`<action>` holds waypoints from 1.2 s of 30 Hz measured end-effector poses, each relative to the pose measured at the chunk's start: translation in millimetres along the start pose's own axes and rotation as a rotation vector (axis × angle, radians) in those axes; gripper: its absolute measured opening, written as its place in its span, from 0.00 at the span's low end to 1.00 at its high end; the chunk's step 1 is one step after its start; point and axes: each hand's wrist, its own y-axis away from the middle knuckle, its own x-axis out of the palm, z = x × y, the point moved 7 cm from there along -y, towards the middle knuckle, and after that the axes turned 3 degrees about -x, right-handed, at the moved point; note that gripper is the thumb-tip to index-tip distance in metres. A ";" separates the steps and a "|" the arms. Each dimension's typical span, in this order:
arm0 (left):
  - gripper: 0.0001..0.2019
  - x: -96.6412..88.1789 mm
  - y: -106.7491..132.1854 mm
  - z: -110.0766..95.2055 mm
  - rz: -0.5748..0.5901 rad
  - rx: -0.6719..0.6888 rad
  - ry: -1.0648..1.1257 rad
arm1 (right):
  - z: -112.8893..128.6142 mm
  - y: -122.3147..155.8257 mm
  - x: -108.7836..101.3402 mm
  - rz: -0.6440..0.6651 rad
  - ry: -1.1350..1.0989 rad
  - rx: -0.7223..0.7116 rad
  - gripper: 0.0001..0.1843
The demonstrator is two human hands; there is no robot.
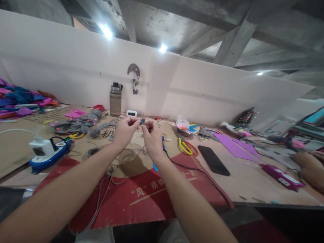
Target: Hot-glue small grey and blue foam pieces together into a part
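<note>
My left hand (pixel 125 131) and my right hand (pixel 153 138) meet over the middle of the table, fingertips pinched together. Between them is a small dark grey-blue piece (pixel 142 120), too small to name surely. Thin grey cord (pixel 111 171) lies in loose loops below the hands and hangs over the table's front edge. Behind my right hand a blue tool, mostly hidden, shows beside a black cable (pixel 199 172). Left of my hands are grey felt pieces with pink dots (pixel 73 124) and a ball of grey yarn (pixel 95 132).
A water bottle (pixel 115 103) stands near the wall, below a hanging moon ornament (pixel 134 70). Rightward lie yellow-and-orange-handled cutters (pixel 186 146), a phone (pixel 214 160), purple sheets (pixel 234 146) and a magenta power strip (pixel 282 177). Another person's arm (pixel 308 167) rests at far right. A blue power strip (pixel 49 157) sits left.
</note>
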 end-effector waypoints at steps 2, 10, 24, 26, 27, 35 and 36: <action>0.12 4.1 -0.4 4.8 0.024 -0.052 0.078 | 4.7 -0.3 -7.0 -0.001 0.086 -0.044 0.05; 0.08 25.8 5.2 6.1 0.242 -0.216 0.442 | 8.7 -1.9 -19.3 -0.032 0.258 -0.070 0.09; 0.12 34.5 11.0 2.5 0.357 -0.230 0.375 | 19.9 -2.7 -25.6 -0.030 0.516 -0.174 0.07; 0.13 35.5 11.4 1.7 0.362 -0.226 0.393 | 19.9 -2.8 -26.0 -0.028 0.529 -0.172 0.07; 0.13 36.3 11.6 1.5 0.368 -0.226 0.404 | 19.9 -2.8 -26.2 -0.026 0.532 -0.171 0.07; 0.10 36.5 11.4 5.6 0.342 -0.235 0.400 | 20.1 -2.3 -24.8 0.003 0.530 -0.148 0.06; 0.10 35.3 11.1 5.9 0.328 -0.235 0.393 | 20.5 -2.1 -24.7 0.004 0.526 -0.152 0.06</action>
